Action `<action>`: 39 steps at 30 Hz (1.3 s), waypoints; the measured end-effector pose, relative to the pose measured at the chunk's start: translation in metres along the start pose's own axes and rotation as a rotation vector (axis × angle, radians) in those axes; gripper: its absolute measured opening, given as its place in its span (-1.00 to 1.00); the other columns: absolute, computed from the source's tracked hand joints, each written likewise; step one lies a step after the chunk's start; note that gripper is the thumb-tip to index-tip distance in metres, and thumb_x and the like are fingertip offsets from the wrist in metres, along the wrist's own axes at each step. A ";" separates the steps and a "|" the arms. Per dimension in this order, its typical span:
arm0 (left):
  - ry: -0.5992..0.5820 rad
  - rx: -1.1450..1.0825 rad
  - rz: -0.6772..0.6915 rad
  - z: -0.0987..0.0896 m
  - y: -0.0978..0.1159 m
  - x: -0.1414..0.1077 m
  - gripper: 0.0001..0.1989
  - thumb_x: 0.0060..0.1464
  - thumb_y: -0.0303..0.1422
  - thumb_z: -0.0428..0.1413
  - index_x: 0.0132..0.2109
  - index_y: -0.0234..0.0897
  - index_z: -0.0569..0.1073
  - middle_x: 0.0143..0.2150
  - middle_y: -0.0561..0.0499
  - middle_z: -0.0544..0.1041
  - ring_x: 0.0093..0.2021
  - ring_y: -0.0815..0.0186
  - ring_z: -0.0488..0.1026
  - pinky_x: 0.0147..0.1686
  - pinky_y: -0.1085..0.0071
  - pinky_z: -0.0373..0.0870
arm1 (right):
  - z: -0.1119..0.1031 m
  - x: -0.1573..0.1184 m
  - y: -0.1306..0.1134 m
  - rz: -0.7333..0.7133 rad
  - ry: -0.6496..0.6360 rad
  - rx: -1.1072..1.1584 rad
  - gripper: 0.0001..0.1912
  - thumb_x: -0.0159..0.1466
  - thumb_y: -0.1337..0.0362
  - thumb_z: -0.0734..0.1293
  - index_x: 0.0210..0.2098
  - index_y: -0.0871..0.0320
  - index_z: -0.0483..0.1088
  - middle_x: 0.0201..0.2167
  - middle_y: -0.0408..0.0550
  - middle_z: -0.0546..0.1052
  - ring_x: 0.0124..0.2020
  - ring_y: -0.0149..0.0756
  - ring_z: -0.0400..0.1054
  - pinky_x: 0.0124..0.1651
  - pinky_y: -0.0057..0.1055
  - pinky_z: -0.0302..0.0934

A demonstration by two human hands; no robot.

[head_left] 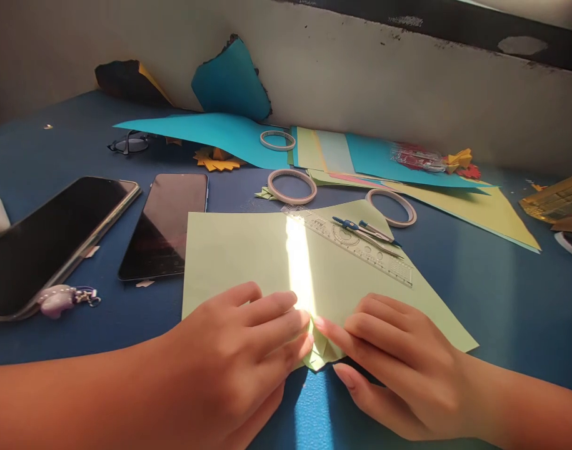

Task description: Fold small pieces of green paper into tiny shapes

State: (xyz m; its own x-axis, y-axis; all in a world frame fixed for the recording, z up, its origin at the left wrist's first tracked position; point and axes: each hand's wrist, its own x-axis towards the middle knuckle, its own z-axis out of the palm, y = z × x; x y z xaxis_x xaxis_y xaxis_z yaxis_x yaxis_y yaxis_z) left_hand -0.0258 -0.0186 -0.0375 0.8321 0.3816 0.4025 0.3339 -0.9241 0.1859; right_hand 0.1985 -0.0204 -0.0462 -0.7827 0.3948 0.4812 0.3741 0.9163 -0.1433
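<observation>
A small folded piece of light green paper lies at the near edge of a larger light green sheet. My left hand is closed, its fingertips pinching the left side of the folded paper. From the other side, my right hand presses its index fingertip on the fold, with the thumb low by the paper's near edge and the other fingers curled. A clear ruler and a blue compass rest on the large sheet beyond my hands. Sunlight falls in a bright strip across the paper.
Two dark phones and a purple charm lie at left. Behind the sheet are tape rolls, blue paper, yellow paper and an orange folded paper piece. A wall bounds the far side.
</observation>
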 end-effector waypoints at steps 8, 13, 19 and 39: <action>-0.005 0.019 0.014 0.001 0.000 -0.001 -0.84 0.09 -0.53 -0.04 -0.22 -0.36 0.43 -0.31 -0.15 0.48 -0.17 0.16 0.42 -0.28 0.29 0.38 | 0.001 0.002 -0.001 -0.015 -0.044 -0.012 -0.84 0.19 0.41 0.19 -0.28 0.32 0.36 -0.63 -0.07 0.35 -0.59 -0.34 0.08 -0.59 -0.36 0.01; -0.007 0.025 0.008 0.000 0.000 0.000 -0.81 0.12 -0.52 -0.06 -0.20 -0.37 0.44 -0.28 -0.16 0.50 -0.14 0.15 0.41 -0.23 0.27 0.38 | 0.001 0.000 -0.001 -0.022 -0.067 0.009 -0.82 0.20 0.39 0.21 -0.27 0.38 0.38 -0.61 -0.04 0.36 -0.57 -0.32 0.10 -0.57 -0.34 0.02; -0.013 0.035 0.003 0.000 0.002 -0.001 -0.78 0.14 -0.52 -0.08 -0.18 -0.37 0.45 -0.23 -0.15 0.52 -0.10 0.15 0.40 -0.18 0.26 0.38 | 0.001 0.001 -0.001 -0.034 -0.069 -0.011 -0.81 0.19 0.40 0.22 -0.27 0.40 0.38 -0.63 -0.04 0.34 -0.57 -0.31 0.10 -0.57 -0.35 -0.01; -0.046 0.008 0.000 0.001 -0.001 -0.003 -0.72 0.17 -0.52 -0.09 -0.02 -0.44 0.41 -0.03 -0.11 0.50 0.02 0.12 0.32 -0.12 0.20 0.27 | 0.002 -0.001 0.000 -0.031 -0.078 -0.030 -0.83 0.21 0.40 0.21 -0.23 0.36 0.36 -0.62 -0.07 0.34 -0.58 -0.34 0.11 -0.57 -0.35 0.03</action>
State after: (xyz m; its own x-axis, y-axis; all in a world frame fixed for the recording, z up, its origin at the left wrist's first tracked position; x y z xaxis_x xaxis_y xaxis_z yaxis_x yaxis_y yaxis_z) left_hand -0.0284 -0.0194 -0.0394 0.8517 0.3804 0.3604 0.3373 -0.9243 0.1786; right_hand 0.1982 -0.0208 -0.0482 -0.8300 0.3710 0.4165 0.3625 0.9263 -0.1028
